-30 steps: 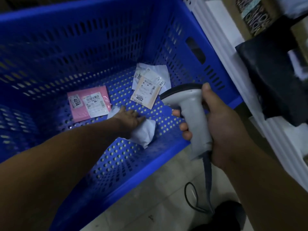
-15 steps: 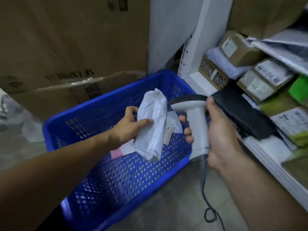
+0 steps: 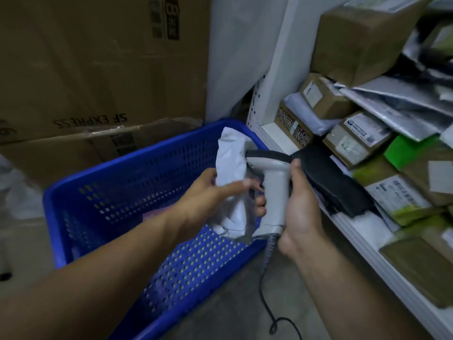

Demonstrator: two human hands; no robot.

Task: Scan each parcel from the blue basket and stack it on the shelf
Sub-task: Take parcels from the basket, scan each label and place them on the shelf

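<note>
My left hand (image 3: 210, 192) grips a crumpled white plastic parcel (image 3: 231, 168), held upright above the right end of the blue basket (image 3: 122, 192). My right hand (image 3: 294, 204) grips the handle of a grey barcode scanner (image 3: 272, 190), whose dark head points left and nearly touches the parcel. The scanner's cable (image 3: 267, 290) hangs down to the floor. A pink parcel (image 3: 157, 213) shows faintly inside the basket behind my left arm. The white shelf (image 3: 355, 231) at the right holds stacked parcels.
On the shelf lie brown boxes (image 3: 358, 143), a black bag (image 3: 335, 182), a green packet (image 3: 407, 150) and grey mailers (image 3: 397, 106). Large cardboard cartons (image 3: 98, 69) stand behind the basket. Grey floor (image 3: 232, 303) lies between basket and shelf.
My left hand picked the white parcel out of the basket and raised it to the scanner's head. The view tilted up from the basket toward the shelf.
</note>
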